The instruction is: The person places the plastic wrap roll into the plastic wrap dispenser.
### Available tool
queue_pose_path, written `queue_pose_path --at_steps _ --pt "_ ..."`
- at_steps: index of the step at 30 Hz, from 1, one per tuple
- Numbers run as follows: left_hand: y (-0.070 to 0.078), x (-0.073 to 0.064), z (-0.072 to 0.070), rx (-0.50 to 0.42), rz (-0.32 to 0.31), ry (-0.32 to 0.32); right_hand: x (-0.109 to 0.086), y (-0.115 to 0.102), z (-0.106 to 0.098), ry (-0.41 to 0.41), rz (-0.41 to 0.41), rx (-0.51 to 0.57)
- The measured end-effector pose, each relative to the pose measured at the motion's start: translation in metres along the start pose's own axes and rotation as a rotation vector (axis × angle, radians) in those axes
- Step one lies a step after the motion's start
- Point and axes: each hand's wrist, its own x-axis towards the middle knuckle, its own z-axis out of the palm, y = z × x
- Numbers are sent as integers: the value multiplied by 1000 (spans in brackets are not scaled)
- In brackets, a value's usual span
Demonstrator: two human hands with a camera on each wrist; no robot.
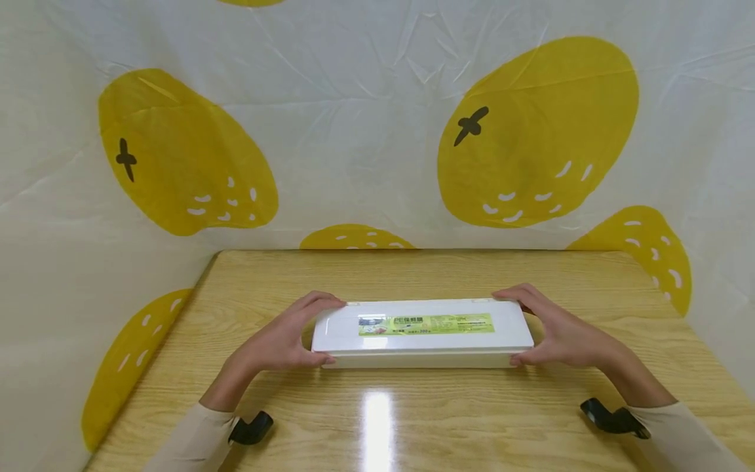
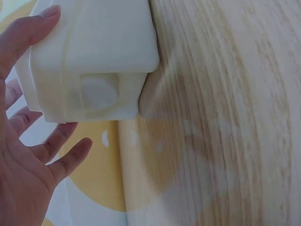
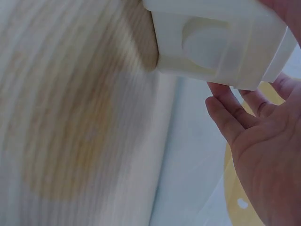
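Note:
A long white cling film box (image 1: 336,333) lies crosswise on the wooden table, lid down, with a yellow-green printed label (image 1: 426,324) on top. My left hand (image 1: 282,337) grips its left end, thumb on the near side and fingertips at the far edge. At the other end my right hand (image 1: 563,334) holds it the same way, thumb in front and fingers behind. Both wrist views show a round recessed disc (image 2: 99,92) in the box's end face, with the lower fingers spread beside it. The box's inside is hidden.
The wooden table (image 1: 283,406) reaches back to a white sheet (image 1: 354,144) printed with large yellow fruit, which also hangs at both sides. A black strap (image 1: 252,429) sits at the left cuff and another black strap (image 1: 613,418) at the right.

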Motion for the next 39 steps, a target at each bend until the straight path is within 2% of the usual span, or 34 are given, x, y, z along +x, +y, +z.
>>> queue_pose_path --at_steps 10,19,24,29,39 --pt "0 1 0 24 5 5 -1 4 -2 -26 79 -42" --pt "0 2 1 37 -7 4 1 6 -2 -41 84 -40" --pt "-1 2 0 22 -7 1 2 5 -2 -51 110 -41" --pt "-2 3 -1 -12 -4 -12 2 5 0 -62 102 -30" --pt "-3 4 -2 -58 -62 -38 2 5 0 -69 104 -14"
